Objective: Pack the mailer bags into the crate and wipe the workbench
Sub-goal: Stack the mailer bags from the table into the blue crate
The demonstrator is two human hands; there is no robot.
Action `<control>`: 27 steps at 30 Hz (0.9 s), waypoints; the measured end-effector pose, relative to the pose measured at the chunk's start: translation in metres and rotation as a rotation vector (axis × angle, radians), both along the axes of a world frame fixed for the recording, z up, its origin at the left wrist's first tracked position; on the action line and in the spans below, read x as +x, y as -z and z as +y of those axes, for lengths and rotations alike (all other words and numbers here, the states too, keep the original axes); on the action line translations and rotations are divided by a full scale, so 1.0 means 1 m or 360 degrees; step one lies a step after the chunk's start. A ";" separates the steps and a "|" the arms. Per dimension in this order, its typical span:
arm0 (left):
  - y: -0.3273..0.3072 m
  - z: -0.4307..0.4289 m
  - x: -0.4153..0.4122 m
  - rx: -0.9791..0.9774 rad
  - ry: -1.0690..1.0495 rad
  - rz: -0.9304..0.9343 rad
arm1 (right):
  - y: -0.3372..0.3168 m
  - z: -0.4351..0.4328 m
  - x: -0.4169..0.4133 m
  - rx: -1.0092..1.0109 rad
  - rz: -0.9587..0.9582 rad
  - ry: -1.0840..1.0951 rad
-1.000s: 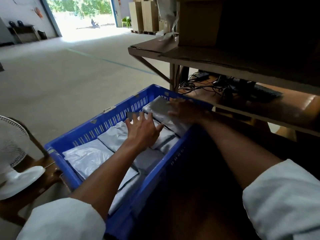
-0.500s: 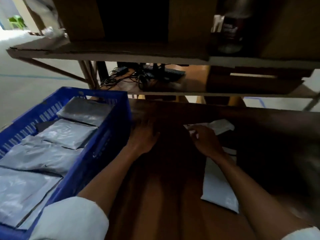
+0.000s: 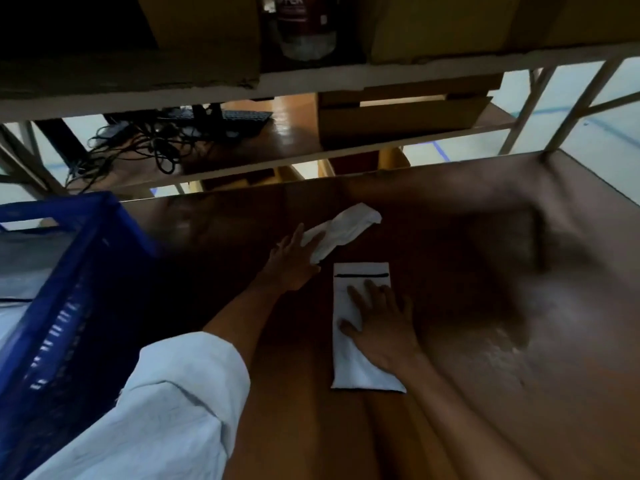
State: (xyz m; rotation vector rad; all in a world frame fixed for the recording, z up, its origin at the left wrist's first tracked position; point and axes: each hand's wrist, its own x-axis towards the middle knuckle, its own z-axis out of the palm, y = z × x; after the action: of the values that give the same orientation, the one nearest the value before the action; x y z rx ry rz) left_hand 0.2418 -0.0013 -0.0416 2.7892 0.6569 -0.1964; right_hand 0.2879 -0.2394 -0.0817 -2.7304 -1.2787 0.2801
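Observation:
A white mailer bag (image 3: 349, 370) with a black seal strip lies flat on the brown workbench (image 3: 485, 341). My right hand (image 3: 382, 322) rests flat on it with fingers spread. Beyond it lies a crumpled white cloth (image 3: 346, 226). My left hand (image 3: 294, 263) reaches out with straight fingers and touches the near end of that cloth. The blue crate (image 3: 69, 289) stands at the left edge, with grey mailer bags (image 3: 20, 271) inside it.
A low shelf (image 3: 294, 140) behind the bench carries a keyboard (image 3: 239, 117), tangled cables (image 3: 138, 143) and a cardboard box (image 3: 398, 114). An upper shelf with boxes and a bottle (image 3: 304, 26) overhangs the bench. Metal frame legs (image 3: 530, 109) stand at the back right.
My view swung right, off the crate and onto the bench. My left hand moved from the bench to the cloth; my right hand came back from the cloth onto the mailer bag.

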 end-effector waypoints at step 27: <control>-0.026 -0.069 -0.167 0.0173 -0.0653 -0.0201 | 0.005 0.043 -0.042 0.0234 -0.0085 -0.0382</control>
State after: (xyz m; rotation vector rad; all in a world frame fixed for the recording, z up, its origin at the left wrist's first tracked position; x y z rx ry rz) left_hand 0.0749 -0.0707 -0.0152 2.6618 1.2129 0.0994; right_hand 0.2455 -0.1966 -0.0869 -2.4804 -1.5763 0.1286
